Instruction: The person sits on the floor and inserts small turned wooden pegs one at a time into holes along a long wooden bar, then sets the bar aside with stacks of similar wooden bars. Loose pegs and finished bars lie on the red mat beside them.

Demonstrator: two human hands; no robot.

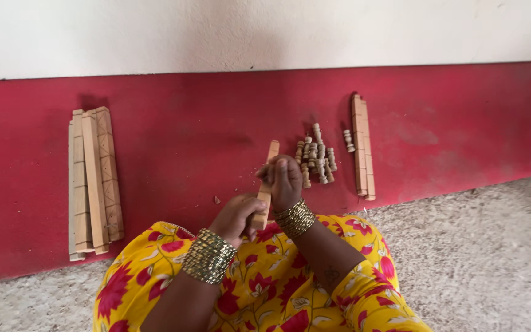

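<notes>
Wall: white, plain, runs across the top of the view
Mat: red, laid along the foot of the wall, near edge slanting over a grey speckled floor; wide bare stretch between the two groups of wood
Left stack: several long pale wooden bars with scored marks, lying side by side near the mat's left end, well apart from the hands
Right bar: long notched wooden strip, lying lengthwise, just beside the pegs
Held stick: pale wooden strip, shorter than the bars, tilted slightly, raised above the mat in front of the lap
Pegs: small heap of turned wooden pieces, one lying apart near the right bar
Left hand: closed around the stick's lower end
Right hand: fingers curled over the stick's upper part, gripping it
Wrists: gold bangles; yellow floral sleeves
</notes>
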